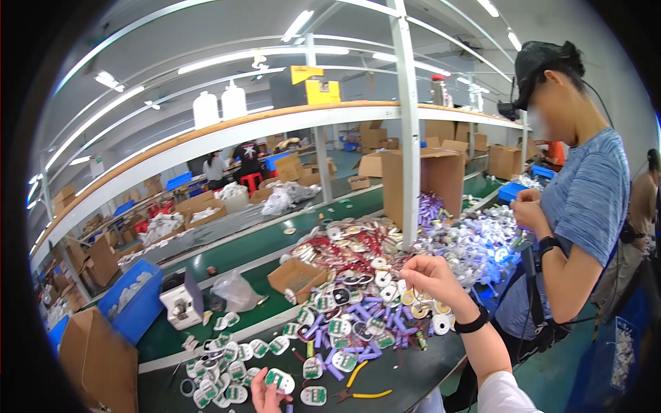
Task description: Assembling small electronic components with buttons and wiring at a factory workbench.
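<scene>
My left hand (pixel 264 395), low at the front of the bench, grips a white oval housing (pixel 279 380) with a green circuit board in it. My right hand (pixel 435 279) is raised over the heap at the right, thumb and fingertips pinched together; whatever they hold is too small to make out. Beneath it are white ring-shaped parts (pixel 389 292) and purple cylindrical cells (pixel 361 313). Similar housings with green boards (pixel 224 368) lie piled left of my left hand. Cutting pliers with yellow handles (pixel 372 395) rest to its right.
A small open cardboard box (pixel 297 277) sits mid-bench beside a clear plastic bag (pixel 236 290). At left stand a white device (pixel 182 301), a blue bin (pixel 131 299) and a carton (pixel 96 358). A metal post (pixel 408 138) rises behind the heap. A co-worker (pixel 575 193) stands at right.
</scene>
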`<state>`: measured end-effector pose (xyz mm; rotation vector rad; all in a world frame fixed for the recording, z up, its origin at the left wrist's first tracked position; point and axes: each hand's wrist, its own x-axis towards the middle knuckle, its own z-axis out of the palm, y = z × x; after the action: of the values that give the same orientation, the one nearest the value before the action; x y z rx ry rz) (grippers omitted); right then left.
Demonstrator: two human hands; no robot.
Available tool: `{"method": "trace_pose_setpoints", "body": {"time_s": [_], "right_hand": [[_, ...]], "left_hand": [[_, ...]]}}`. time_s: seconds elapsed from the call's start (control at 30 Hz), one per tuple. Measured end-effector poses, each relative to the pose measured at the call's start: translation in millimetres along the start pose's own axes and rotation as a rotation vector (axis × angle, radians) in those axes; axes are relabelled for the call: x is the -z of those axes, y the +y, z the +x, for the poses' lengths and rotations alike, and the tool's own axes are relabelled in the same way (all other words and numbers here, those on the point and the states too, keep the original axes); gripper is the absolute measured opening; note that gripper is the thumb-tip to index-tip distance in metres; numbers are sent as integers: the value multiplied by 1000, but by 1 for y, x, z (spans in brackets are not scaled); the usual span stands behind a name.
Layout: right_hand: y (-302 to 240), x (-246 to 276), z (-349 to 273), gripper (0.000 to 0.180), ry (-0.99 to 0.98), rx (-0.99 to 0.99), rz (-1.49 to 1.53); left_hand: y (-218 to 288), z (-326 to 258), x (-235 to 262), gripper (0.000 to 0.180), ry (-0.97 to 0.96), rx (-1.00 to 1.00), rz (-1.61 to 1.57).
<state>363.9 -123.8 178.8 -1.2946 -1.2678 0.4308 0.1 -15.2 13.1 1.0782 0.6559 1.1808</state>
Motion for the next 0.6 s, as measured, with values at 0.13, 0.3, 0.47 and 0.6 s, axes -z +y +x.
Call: {"method": "trace_pose_setpoints", "body": {"time_s": [0.13, 0.3, 0.47, 0.6], "right_hand": [[-1, -76, -5, 12, -278, -79, 236], [51, -174, -28, 15, -486, -131, 463], [58, -231, -53, 14, -492, -102, 253], [77, -242, -63, 11, -264, 387, -132]], "left_hand": [[10, 1, -10, 41, -57, -59, -136], [7, 6, -6, 44, -96, -2, -110], [-3, 7, 9, 35, -82, -54, 63], [-2, 6, 2, 30, -65, -69, 106]]}}
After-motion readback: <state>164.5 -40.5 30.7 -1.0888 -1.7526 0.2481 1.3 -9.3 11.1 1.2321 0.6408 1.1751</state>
